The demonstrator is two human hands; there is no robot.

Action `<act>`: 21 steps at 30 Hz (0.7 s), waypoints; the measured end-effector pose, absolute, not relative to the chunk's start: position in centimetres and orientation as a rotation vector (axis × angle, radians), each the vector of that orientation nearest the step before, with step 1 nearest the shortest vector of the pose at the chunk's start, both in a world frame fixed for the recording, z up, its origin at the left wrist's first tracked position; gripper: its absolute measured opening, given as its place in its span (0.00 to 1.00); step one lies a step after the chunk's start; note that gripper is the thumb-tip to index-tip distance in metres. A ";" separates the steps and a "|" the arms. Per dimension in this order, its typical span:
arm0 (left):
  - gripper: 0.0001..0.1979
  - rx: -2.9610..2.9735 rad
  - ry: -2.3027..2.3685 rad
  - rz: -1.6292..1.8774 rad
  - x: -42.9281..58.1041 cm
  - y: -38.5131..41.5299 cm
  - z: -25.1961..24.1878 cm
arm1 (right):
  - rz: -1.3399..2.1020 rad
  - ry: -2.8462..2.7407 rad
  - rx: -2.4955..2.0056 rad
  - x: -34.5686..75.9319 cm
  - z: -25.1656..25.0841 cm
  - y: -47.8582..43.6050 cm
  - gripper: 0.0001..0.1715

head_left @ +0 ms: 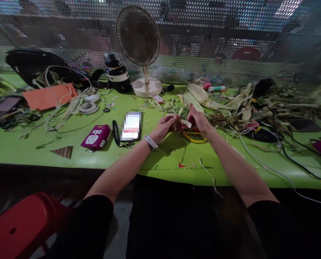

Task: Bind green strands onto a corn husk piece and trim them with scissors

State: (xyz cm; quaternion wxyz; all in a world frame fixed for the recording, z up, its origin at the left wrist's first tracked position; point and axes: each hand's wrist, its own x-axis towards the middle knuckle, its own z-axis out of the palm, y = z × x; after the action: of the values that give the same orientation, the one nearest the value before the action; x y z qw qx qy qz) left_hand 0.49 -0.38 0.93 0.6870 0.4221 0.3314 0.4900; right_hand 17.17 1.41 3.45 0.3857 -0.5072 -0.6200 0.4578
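A pale husk strip [185,123] sits just above the middle of the green table [155,162], held clear of the surface between the person's two hands. The left hand [166,126] pinches its nine o'clock end with the fingers curled shut around it. The right hand [199,120] closes on the three o'clock end, fingertips pointing up. A white watch [150,141] bands the left wrist. Directly beneath the hands, at six o'clock, a yellow loop [195,137] lies on the table, partly covered by the right hand; what it belongs to cannot be told. At twelve o'clock from the strip a heap of husks [195,95] spreads out and runs on toward three o'clock among dark cables. At nine o'clock, close to the left hand, lies a phone [131,126] with a black strap [115,133] beside it, and farther along the same line a magenta power strip [96,136]. At eleven o'clock a small desk fan [138,36] stands upright on its round base, with a black bottle [117,73] just beside it. An orange envelope [49,96] rests far out at ten o'clock. A perforated screen [230,54] backs the table, and a red stool [22,225] shows at seven o'clock, below the table edge
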 end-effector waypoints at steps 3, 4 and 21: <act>0.19 0.896 0.796 1.246 0.2 0.1 1.0 | 1.150 -1.792 -1.232 17.1 3.6 1.1 0.37; 0.18 0.908 0.807 1.284 0.1 0.2 1.0 | 1.129 -1.847 -1.181 16.9 3.4 1.0 0.35; 0.06 1.942 0.789 1.334 -1.5 0.6 1.2 | 1.383 -1.402 -0.981 17.6 3.7 1.7 0.21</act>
State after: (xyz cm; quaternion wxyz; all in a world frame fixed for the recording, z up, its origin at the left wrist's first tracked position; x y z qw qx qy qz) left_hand -1.50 0.58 1.19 0.3227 0.7397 0.3006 0.5083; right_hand 17.56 1.67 3.75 0.4537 -0.3972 -0.5679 0.5602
